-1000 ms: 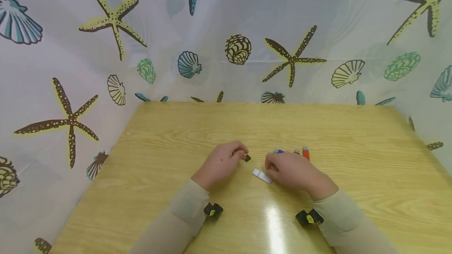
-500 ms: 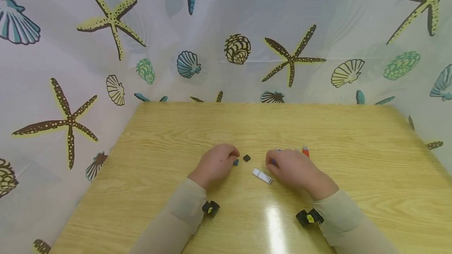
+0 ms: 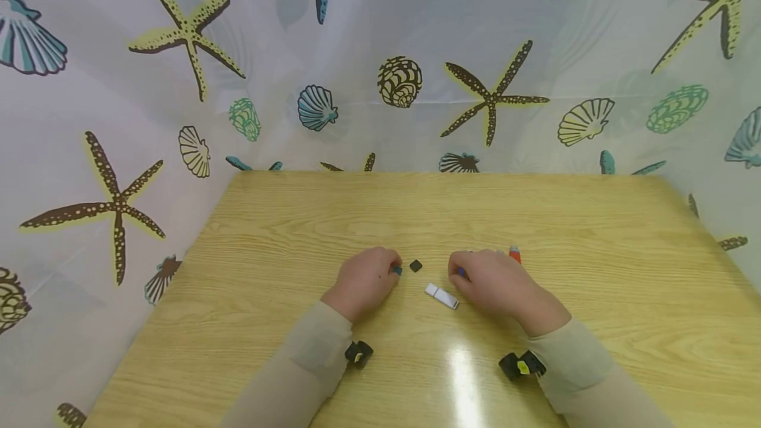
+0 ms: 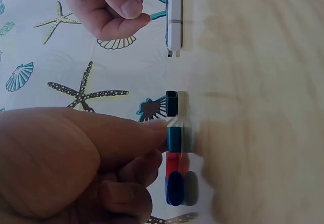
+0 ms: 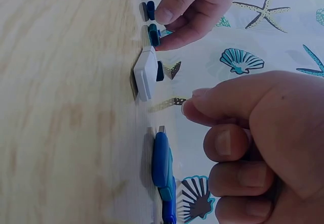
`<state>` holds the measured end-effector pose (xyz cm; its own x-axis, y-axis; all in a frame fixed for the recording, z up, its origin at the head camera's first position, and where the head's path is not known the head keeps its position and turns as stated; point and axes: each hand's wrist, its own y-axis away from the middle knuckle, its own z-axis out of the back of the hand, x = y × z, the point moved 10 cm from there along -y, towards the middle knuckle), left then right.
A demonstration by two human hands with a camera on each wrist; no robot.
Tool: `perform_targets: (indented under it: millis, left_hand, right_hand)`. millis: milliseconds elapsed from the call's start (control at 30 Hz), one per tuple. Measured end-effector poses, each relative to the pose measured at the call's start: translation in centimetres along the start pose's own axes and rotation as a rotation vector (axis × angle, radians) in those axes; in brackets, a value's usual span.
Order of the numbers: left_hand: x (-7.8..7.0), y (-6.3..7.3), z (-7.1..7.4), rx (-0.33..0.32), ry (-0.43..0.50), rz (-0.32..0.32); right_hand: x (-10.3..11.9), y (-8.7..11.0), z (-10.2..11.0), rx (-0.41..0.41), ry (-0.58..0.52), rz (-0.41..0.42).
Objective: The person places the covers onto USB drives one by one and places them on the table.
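Observation:
My left hand (image 3: 364, 285) is low over the middle of the table. In the left wrist view its thumb and index finger pinch a small teal cap (image 4: 174, 139) that stays close to the wood. Beside it stand a black cap (image 4: 171, 103) and a blue cap (image 4: 175, 188), with some red between. My right hand (image 3: 496, 285) hovers with loosely curled fingers and nothing in them. A blue USB stick (image 5: 162, 158) lies below that hand, partly hidden by it in the head view. The white USB stick (image 3: 442, 296) lies between both hands.
A red USB stick (image 3: 514, 254) shows just beyond my right hand. Another blue stick (image 5: 169, 204) lies behind the nearer one in the right wrist view. The wooden table (image 3: 285, 216) meets a sheet (image 3: 345, 51) printed with starfish and shells.
My left hand has drawn back leftward from the black cap, which now lies uncovered, and has come to the teal cap. My right hand has barely moved.

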<state>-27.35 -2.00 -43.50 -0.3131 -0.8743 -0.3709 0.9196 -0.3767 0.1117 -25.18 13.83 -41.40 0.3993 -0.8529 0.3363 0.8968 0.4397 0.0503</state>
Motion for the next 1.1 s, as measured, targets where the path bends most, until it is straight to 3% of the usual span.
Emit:
perform_targets:
  millis: [367, 767, 1100]
  left_hand:
    - [0.4, -0.2, -0.5, 0.029, 0.026, 0.008]
    - [-0.1, -0.2, 0.6, -0.07, 0.094, 0.01]
    - [-0.5, -0.2, 1.0, -0.09, 0.13, -0.02]
  right_hand:
    - [0.1, -0.1, 0.0, -0.003, 0.015, 0.011]
    - [-0.6, 0.0, 0.8, -0.058, 0.014, -0.043]
    - [-1.7, 0.0, 0.7, -0.06, -0.007, -0.092]
